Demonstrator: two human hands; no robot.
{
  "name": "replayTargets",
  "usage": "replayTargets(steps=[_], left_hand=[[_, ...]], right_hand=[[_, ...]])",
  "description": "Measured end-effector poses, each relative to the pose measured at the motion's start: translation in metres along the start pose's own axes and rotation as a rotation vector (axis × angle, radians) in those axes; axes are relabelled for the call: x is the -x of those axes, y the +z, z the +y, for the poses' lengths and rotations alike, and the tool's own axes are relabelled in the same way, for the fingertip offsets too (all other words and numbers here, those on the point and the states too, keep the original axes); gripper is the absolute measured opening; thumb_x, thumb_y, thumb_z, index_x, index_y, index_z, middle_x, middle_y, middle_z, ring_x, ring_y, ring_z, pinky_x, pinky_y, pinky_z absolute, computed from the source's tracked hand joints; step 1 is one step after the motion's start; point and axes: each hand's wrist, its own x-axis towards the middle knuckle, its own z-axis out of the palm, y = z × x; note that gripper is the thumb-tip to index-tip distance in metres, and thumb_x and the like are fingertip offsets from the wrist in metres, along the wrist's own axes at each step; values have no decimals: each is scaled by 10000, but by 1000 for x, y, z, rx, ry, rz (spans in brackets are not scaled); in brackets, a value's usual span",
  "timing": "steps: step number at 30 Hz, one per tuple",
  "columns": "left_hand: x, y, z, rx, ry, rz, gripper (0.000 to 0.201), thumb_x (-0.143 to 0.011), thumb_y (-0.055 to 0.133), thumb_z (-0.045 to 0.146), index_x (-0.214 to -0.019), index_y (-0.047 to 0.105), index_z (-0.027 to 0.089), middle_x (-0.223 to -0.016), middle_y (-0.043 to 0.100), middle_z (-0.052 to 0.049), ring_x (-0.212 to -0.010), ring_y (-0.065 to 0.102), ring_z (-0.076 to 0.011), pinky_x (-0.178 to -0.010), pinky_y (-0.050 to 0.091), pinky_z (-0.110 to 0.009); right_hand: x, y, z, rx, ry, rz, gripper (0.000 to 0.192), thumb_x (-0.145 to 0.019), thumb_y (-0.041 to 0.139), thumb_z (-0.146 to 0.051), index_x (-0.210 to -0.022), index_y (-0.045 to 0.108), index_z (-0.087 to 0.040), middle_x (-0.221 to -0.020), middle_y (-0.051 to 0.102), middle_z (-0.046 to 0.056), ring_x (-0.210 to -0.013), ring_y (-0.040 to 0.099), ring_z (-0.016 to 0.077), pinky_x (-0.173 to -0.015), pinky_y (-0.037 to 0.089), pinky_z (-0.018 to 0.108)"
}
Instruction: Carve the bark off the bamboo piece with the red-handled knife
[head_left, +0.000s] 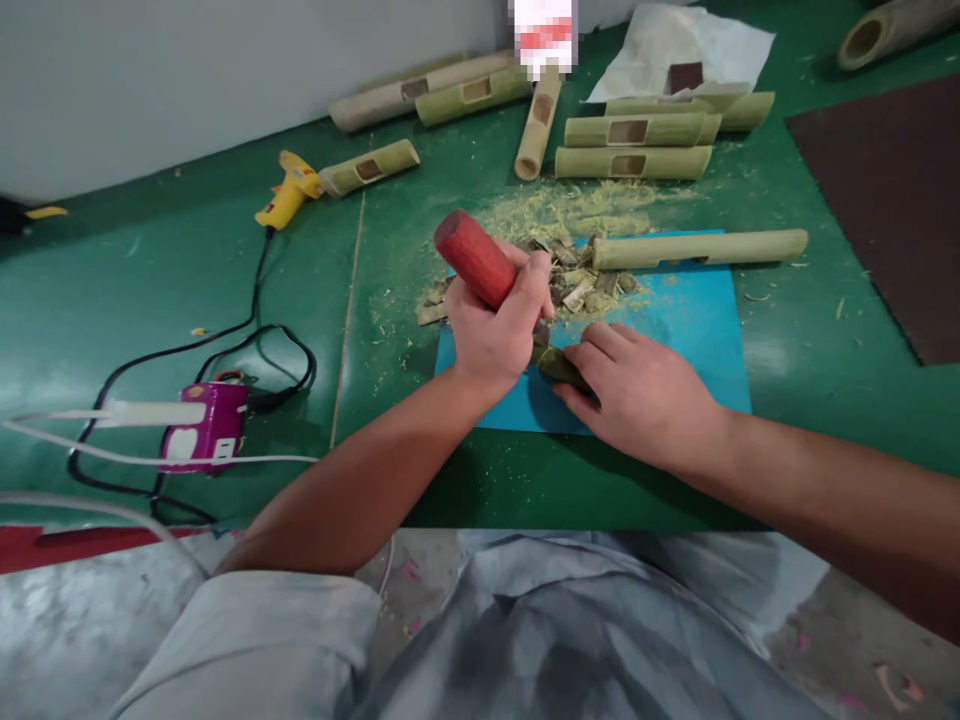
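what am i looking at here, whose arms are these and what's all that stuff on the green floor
This is one picture from a camera worn on a person's head, looking down at their own two bare hands; there is no machine. The left hand grips a red wooden handle of a tool; its working end is hidden. The right hand presses down a small dark green bamboo piece on a blue mat. Behind them lie a pile of bamboo chips and a long bamboo tube. Further back are more cut bamboo tubes. To the left sit a yellow glue gun and a purple power strip, all on a green surface.
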Motion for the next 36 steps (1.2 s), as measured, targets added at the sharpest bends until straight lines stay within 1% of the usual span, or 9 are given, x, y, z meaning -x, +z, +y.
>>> replayTargets(steps=[3,7,13,18,24,28,31,35,36], left_hand=[[0,0,0,3,10,5,398,-945,703,444,-661,560,205,-517,545,71,-453,492,-70,-526,405,-262],[1,-1,1,-18,-18,-17,417,-941,690,499,-665,557,217,-518,555,69,-461,501,-79,-528,420,-273],[0,0,0,-2,-7,-7,375,-946,699,448,-678,567,220,-518,563,72,-457,510,-80,-523,422,-272],[0,-1,1,-52,-18,-14,451,-927,693,553,-659,549,221,-516,536,59,-461,467,-75,-542,407,-285],[-1,2,2,-63,13,-105,421,-909,719,540,-684,568,218,-574,544,48,-512,493,-86,-561,435,-293],[-5,5,-3,-7,34,-148,510,-877,722,614,-614,516,229,-544,497,42,-488,431,-91,-525,397,-311],[-8,4,-5,23,-28,-143,544,-849,745,632,-564,492,243,-488,474,34,-452,398,-96,-469,326,-323],[-5,3,0,116,-188,-140,529,-879,737,494,-514,448,244,-394,404,51,-375,329,-86,-418,251,-329],[-3,4,1,125,-176,-116,508,-876,734,472,-511,468,239,-391,414,54,-367,323,-83,-409,242,-325]], right_hand=[[0,-1,1,-4,-5,-2,170,-965,627,-299,-938,722,-161,-881,673,112,-880,655,279,-746,518,397],[0,-1,1,0,-7,7,176,-971,620,-301,-935,720,-161,-884,674,105,-875,648,271,-747,515,392],[0,-2,1,-5,6,-10,173,-969,626,-296,-952,722,-154,-899,676,101,-883,635,251,-751,498,376],[0,-2,2,-26,12,7,170,-958,632,-288,-928,726,-149,-899,681,101,-881,645,254,-750,498,374],[-1,0,5,-80,45,21,195,-967,599,-286,-919,725,-145,-881,674,93,-864,632,241,-745,485,355],[-1,0,8,-158,67,-2,214,-971,596,-307,-899,715,-144,-893,665,91,-843,624,225,-725,471,337],[-1,1,11,-217,74,-15,222,-968,601,-314,-914,720,-134,-903,665,96,-818,622,216,-726,468,338],[-2,4,16,-247,67,35,213,-966,585,-289,-929,726,-134,-916,677,111,-858,626,236,-757,476,354],[-3,5,17,-243,63,44,212,-963,585,-286,-929,727,-133,-916,679,114,-870,627,241,-766,478,358]])
